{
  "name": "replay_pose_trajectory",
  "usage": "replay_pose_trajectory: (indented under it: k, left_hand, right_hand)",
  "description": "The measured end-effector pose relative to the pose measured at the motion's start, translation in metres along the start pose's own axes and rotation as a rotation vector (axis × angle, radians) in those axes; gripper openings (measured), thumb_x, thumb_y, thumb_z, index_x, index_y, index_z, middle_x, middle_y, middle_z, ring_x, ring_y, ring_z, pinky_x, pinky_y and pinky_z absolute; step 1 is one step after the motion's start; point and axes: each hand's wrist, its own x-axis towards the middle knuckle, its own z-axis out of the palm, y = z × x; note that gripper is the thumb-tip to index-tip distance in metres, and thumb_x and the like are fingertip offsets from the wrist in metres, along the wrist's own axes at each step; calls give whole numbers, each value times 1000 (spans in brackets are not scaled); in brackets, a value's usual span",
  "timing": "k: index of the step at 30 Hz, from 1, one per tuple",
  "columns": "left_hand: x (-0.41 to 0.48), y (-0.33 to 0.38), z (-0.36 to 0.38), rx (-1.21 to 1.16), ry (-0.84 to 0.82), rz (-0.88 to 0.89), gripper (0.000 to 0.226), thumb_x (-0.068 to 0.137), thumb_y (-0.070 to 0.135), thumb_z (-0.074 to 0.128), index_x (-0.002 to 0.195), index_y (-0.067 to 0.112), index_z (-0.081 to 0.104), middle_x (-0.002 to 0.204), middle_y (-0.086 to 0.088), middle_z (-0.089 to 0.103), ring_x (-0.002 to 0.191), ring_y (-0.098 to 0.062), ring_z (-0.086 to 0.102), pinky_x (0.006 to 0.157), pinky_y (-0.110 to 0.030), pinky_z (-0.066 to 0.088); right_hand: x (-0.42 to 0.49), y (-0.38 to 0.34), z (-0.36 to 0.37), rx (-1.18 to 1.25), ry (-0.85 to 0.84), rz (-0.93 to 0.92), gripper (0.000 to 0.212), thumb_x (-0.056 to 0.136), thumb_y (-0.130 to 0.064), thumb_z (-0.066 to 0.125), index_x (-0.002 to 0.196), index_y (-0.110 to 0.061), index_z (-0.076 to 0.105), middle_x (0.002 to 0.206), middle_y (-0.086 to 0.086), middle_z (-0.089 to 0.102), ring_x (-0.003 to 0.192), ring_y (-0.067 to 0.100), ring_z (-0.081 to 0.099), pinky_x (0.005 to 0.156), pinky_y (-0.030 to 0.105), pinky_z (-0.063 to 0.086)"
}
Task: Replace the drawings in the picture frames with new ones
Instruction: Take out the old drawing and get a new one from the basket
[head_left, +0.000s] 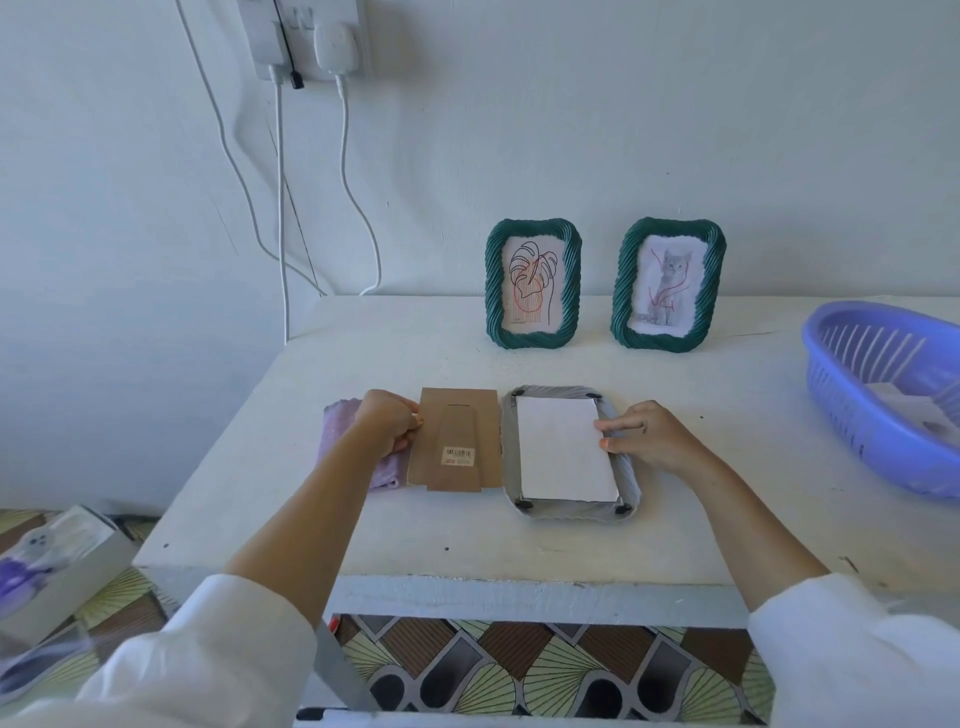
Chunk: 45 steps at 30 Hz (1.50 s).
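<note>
Cardboard backing (457, 441): left hand (387, 421) pinches its edge
Paper (563, 454): right hand (647, 434) presses it into frame (631, 480), fingers straight
Risk: sheet may skew once released

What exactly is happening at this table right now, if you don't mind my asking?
A person is refitting a picture frame. The grey frame lies face down on the white table with a white sheet in its back; the right hand touches the sheet's edge. The left hand grips the cardboard backing beside it, not yet fitted. Two green frames stand behind, holding a leaf and a cat drawing.
</note>
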Motion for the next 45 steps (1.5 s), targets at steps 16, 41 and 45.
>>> replay_pose_trajectory:
  k: [16,41,45]
  left_hand:
    - [-6,2,17,569,220,211,22,79,-6,47,60,5,42,63,-6,45,58,-23,47,46,-26,37]
    - [-53,-1,108,459,121,372,22,80,22,68,63,8,66,89,-15,66,88,-30,60,60,-31,44]
    - [-55,1,107,393,132,342,18,77,17,70,61,14,64,66,-6,58,64,-21,52,56,-28,43]
  right_hand:
    - [-1,-1,1,4,12,22,33,77,-7,71,111,-5,67,94,3,38,92,14,45,74,19,36]
    - [-2,5,6,64,115,40,41,63,-14,82,102,-8,69,97,6,59,92,15,52,72,22,36]
    - [-3,1,6,54,121,98,37,63,-18,83,96,-8,70,93,1,61,90,13,55,65,20,38]
